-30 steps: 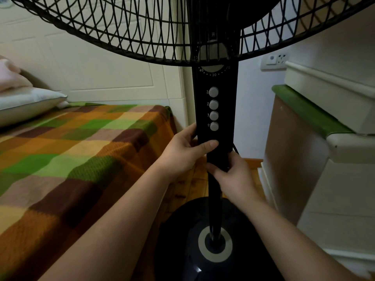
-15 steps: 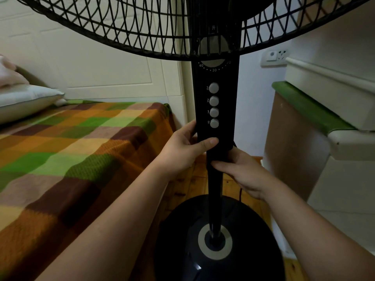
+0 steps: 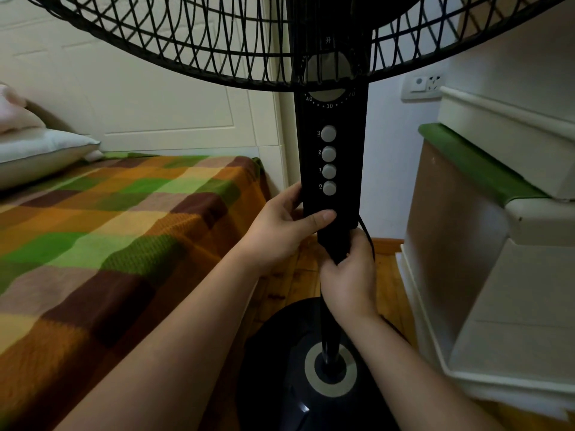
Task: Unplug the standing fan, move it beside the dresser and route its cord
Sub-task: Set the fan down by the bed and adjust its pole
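Note:
A black standing fan fills the middle of the head view, its wire grille across the top and its round base on the wooden floor. My left hand grips the lower end of the control column just under the speed buttons, thumb across the front. My right hand grips the column's tapered bottom and pole below it. The black cord comes out beside the column and runs down behind my right hand. Where the cord ends is hidden.
A bed with a checked blanket and a pillow lies close on the left. A cream dresser with a green-edged top stands close on the right. A wall socket sits above it. A narrow strip of wooden floor runs between them.
My right hand has slid from the right side of the column to under its tapered bottom and now wraps the pole. The fan and my left hand have stayed nearly still.

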The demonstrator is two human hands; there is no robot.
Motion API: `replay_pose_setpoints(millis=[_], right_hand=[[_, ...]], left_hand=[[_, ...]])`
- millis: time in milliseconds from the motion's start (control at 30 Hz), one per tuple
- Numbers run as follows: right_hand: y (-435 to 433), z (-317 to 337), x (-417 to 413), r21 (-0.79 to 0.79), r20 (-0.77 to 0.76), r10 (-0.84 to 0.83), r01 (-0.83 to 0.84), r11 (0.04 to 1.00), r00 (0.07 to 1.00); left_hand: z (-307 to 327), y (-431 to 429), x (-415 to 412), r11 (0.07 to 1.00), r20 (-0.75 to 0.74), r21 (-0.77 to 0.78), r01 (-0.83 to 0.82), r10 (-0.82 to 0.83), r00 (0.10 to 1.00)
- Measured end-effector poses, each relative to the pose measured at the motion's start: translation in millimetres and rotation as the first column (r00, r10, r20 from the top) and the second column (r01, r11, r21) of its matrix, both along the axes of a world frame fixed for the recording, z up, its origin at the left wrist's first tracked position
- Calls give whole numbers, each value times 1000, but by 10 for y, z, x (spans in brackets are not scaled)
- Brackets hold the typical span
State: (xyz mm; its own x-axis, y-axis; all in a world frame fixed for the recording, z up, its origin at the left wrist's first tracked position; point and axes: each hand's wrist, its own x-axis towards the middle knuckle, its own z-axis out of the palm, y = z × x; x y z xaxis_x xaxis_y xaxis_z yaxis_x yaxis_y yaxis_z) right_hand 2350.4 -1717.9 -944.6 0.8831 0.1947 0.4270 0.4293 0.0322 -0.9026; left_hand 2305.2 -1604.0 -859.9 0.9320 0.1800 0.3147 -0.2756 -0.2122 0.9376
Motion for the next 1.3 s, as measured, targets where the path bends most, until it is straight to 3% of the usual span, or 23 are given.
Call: replay_pose_setpoints(millis=[200,367,700,967,1300], right_hand=[[-251,208,351,-210,-142,295,-320,924,945],[-345,254,583,-186,-286,483,-543,819,827],[-310,152,442,-169,-178,417,-445,879,891],[-20,-13,105,-110,-40,97,-100,989,995],[-301,266,437,-152,-156,409,-431,889,899]], left_hand=[[-3,0,-1,1000,0,2,11,-11,1000],[6,8,-8,1000,-1,22,11,-11,1000],[-13,6,8,1000,6,19,-6,6,1000],[-12,-7,11,1000,17,6,-13,13,1000],[1,-6,8,999,-4,38,-25,25,1000]])
